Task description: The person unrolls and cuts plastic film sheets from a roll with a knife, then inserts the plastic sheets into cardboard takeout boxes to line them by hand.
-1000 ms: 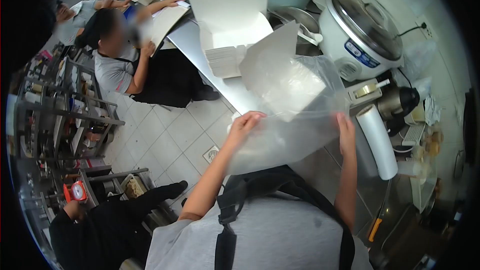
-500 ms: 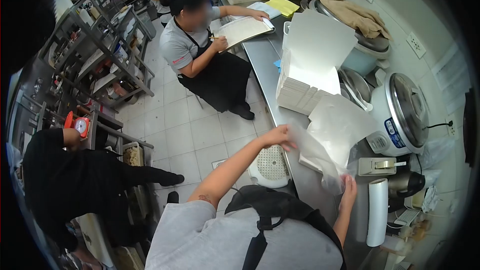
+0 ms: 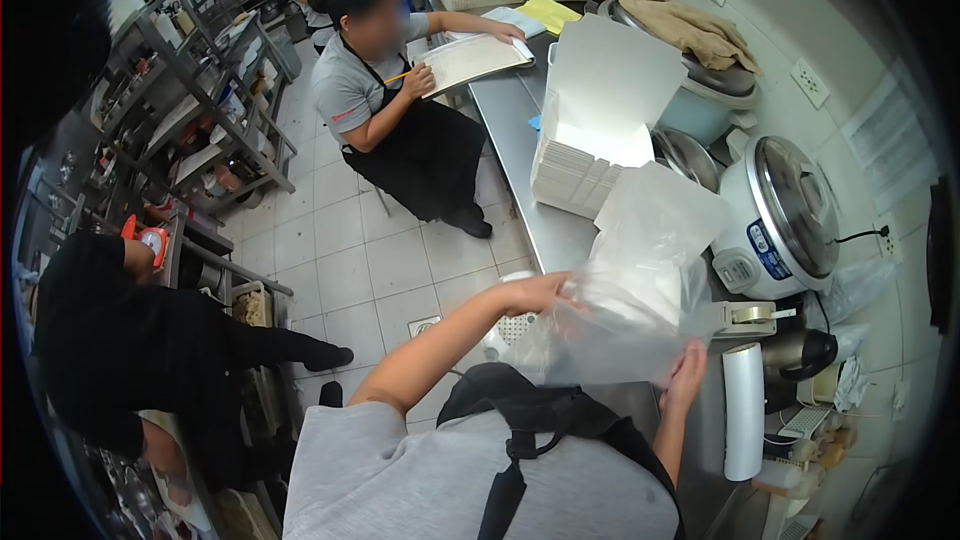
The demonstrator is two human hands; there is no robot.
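Note:
A clear plastic sheet or bag is stretched between my hands over the near part of the steel counter. My left hand grips its left side, the fingers partly behind the film. At its right edge, my right hand pinches the plastic. Just beyond lies an open white box with its lid raised, its lower part seen through the film. Behind that, a stack of white boxes stands on the counter with another open lid on top.
Right of the boxes stand a rice cooker, a tape dispenser and an upright-lying white roll. A seated co-worker writes on a clipboard. Another person in black is at the left, near metal shelves.
The view has swung left since the first frame. Since the second, the plastic has spread wider between my hands, and my left hand has shifted slightly left and nearer to me.

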